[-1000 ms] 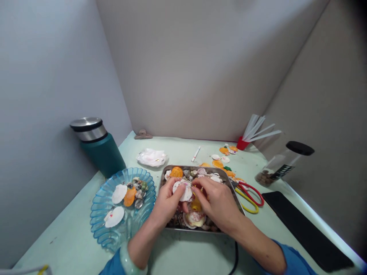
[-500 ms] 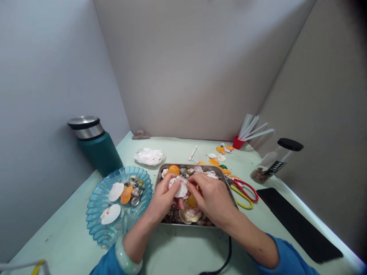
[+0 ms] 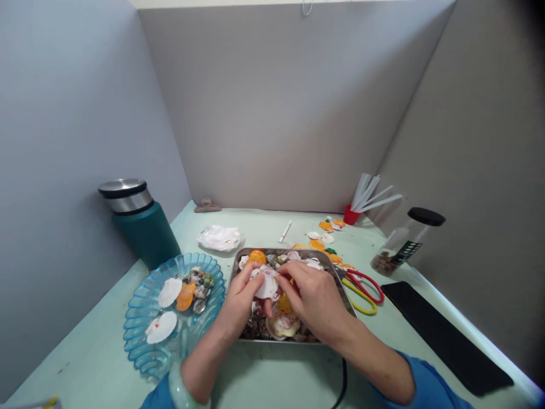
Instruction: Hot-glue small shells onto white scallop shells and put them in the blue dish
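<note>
Shiny metal tray [image 3: 238, 262], translucent plastic bowl [image 3: 140, 318]

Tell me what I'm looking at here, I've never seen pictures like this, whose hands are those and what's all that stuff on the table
There is no machine here. The picture comes from a camera worn on a person's head, looking forward and down, so the two hands are that person's own.

Both meet over a metal tray full of seashells. The left hand and the right hand together hold one white shell above the tray.

On the pale green table, to the left, a blue glass dish holds a few sorted shells, with a teal flask behind it. To the right lie scissors with red and yellow handles, loose orange and white shells, a red cup of white sticks, a black-lidded clear jar and a flat black object.
</note>
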A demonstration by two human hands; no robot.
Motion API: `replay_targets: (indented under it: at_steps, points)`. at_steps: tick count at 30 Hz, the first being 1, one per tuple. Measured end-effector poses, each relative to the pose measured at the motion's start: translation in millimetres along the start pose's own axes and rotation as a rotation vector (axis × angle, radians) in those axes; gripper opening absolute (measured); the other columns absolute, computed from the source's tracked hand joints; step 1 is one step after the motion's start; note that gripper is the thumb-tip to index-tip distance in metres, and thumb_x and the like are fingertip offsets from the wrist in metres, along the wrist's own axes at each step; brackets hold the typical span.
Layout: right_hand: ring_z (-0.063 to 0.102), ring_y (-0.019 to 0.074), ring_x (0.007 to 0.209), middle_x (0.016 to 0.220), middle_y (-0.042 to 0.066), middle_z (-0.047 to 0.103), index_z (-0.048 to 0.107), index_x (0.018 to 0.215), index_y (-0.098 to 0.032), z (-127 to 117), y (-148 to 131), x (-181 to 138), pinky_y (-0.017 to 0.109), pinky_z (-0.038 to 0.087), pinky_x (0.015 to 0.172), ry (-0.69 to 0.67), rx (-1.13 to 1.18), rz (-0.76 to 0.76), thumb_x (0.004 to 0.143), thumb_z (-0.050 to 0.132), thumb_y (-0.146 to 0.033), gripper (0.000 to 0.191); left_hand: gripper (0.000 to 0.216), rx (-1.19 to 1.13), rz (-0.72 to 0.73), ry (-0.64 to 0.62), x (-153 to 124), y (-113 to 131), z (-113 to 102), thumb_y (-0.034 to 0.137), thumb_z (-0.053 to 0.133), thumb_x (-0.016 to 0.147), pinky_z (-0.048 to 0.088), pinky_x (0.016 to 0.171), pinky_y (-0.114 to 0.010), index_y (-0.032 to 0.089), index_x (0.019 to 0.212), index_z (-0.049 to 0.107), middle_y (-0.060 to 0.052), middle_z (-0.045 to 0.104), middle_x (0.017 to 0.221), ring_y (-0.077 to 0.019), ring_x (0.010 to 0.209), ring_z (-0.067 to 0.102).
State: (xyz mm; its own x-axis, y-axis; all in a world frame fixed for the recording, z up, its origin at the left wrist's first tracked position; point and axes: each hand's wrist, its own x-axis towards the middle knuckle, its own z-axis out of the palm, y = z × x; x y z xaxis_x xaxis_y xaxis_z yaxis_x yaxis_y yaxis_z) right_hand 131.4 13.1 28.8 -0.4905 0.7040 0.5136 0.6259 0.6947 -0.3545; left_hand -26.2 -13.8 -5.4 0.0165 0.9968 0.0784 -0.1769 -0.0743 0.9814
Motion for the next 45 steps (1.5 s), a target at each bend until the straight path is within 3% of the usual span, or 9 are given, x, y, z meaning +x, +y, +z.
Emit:
replay_targets:
  at_steps: [10, 21, 27, 31, 36, 45]
  points:
    - [0.059, 0.0155, 0.068, 0.076, 0.002, 0.066, 0.062, 0.085, -0.018, 4, 4, 2, 0.025, 0.043, 0.064, 0.022, 0.176, 0.029, 0.088, 0.053, -0.017, 0.010, 0.020, -0.020, -0.010, -0.026, 3, 2, 1, 0.036, 0.046, 0.089, 0.035, 0.043, -0.021, 0.018, 0.097, 0.050, 0.004, 0.062, 0.065, -0.0093, 0.039, 0.053]
    - [0.057, 0.0150, 0.065, 0.074, 0.001, 0.064, 0.062, 0.085, -0.018, 8, 6, 5, 0.026, 0.042, 0.064, -0.013, 0.258, 0.066, 0.088, 0.053, -0.018, 0.010, 0.021, 0.045, 0.006, -0.020, 4, -1, 0, 0.037, 0.044, 0.092, 0.034, 0.045, -0.021, 0.018, 0.089, 0.051, 0.006, 0.057, 0.048, -0.0103, 0.039, 0.051]
    - [0.056, 0.0135, 0.064, 0.072, 0.000, 0.063, 0.061, 0.084, -0.018, 4, 7, 5, 0.025, 0.040, 0.064, -0.045, 0.290, 0.065, 0.088, 0.053, -0.017, 0.009, 0.019, -0.028, -0.018, -0.027, 3, 3, 1, 0.035, 0.046, 0.090, 0.036, 0.045, -0.021, 0.017, 0.092, 0.052, 0.004, 0.061, 0.054, -0.0099, 0.039, 0.052]
    - [0.057, 0.0139, 0.067, 0.074, 0.001, 0.064, 0.062, 0.084, -0.018, -1, 10, 9, 0.025, 0.040, 0.065, -0.100, 0.286, 0.063, 0.088, 0.054, -0.019, 0.009, 0.018, -0.028, -0.035, -0.016, 3, 4, 1, 0.034, 0.047, 0.090, 0.037, 0.045, -0.021, 0.017, 0.091, 0.051, 0.002, 0.066, 0.068, -0.0090, 0.039, 0.054]
    - [0.054, 0.0131, 0.062, 0.068, -0.001, 0.062, 0.062, 0.081, -0.018, -8, 11, 12, 0.023, 0.037, 0.059, -0.207, 0.253, 0.087, 0.087, 0.055, -0.020, 0.010, 0.019, 0.041, -0.030, 0.024, 1, 4, 2, 0.036, 0.048, 0.089, 0.037, 0.043, -0.020, 0.018, 0.086, 0.051, 0.003, 0.063, 0.063, -0.0095, 0.039, 0.053]
    - [0.047, 0.0107, 0.055, 0.061, -0.003, 0.053, 0.057, 0.077, -0.017, -10, 12, 14, 0.021, 0.034, 0.055, -0.276, 0.282, 0.112, 0.090, 0.049, -0.021, 0.016, 0.019, 0.099, -0.037, -0.009, 1, 7, 3, 0.038, 0.049, 0.088, 0.039, 0.044, -0.020, 0.019, 0.089, 0.051, 0.003, 0.063, 0.062, -0.0091, 0.041, 0.052]
